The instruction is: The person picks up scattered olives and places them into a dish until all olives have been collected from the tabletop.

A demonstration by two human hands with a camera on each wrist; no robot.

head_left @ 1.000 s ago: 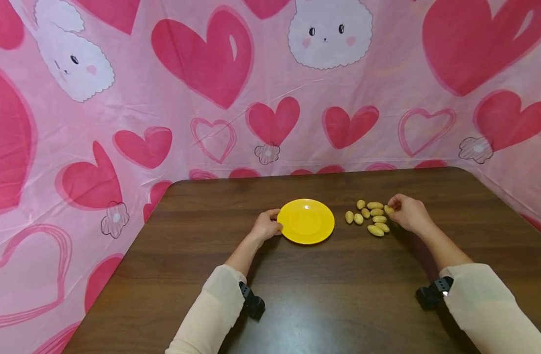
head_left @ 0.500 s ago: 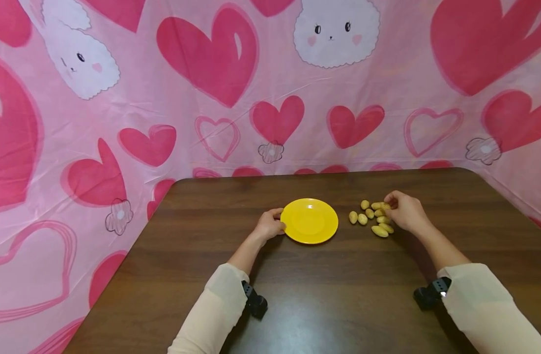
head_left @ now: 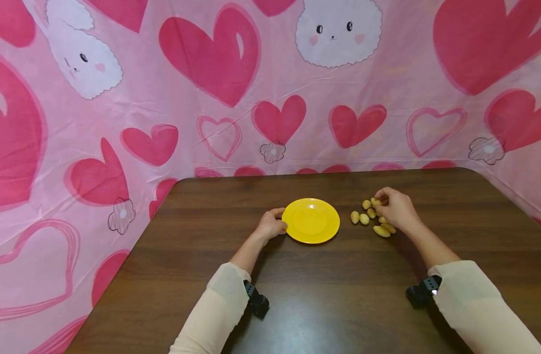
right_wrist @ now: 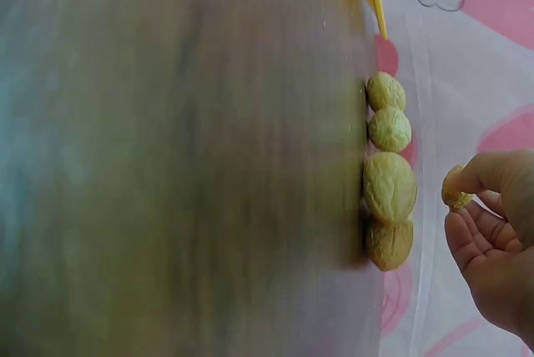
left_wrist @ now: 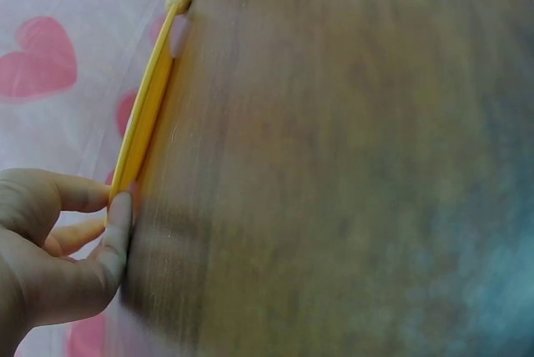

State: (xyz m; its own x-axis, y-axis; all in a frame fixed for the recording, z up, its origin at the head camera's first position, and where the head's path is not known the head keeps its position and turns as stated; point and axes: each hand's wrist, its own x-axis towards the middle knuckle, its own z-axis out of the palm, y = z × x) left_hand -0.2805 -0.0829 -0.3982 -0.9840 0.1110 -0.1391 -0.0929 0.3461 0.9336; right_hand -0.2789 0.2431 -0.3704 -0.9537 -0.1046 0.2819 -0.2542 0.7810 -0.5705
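A round yellow plate (head_left: 311,221) lies on the brown table. At its left rim, my left hand (head_left: 271,224) pinches the edge between thumb and fingers, as the left wrist view also shows. To the plate's right sits a loose group of small, wrinkled, yellowish-tan oval nuts (head_left: 364,219); their exact kind is unclear. Over the right part of this group, my right hand (head_left: 396,209) holds one nut (right_wrist: 455,188) between thumb and fingertips. In the right wrist view that nut is lifted clear of the tabletop. My right hand hides some of the nuts in the head view.
The dark wooden table (head_left: 332,295) reaches back to a pink cloth (head_left: 235,142) printed with hearts and rabbits. Black wrist cameras are strapped at the left cuff (head_left: 257,300) and the right cuff (head_left: 422,292).
My right hand has moved left with the nut, from the group's right side to above it. My left hand stays at the plate's rim. The head view has shifted slightly.
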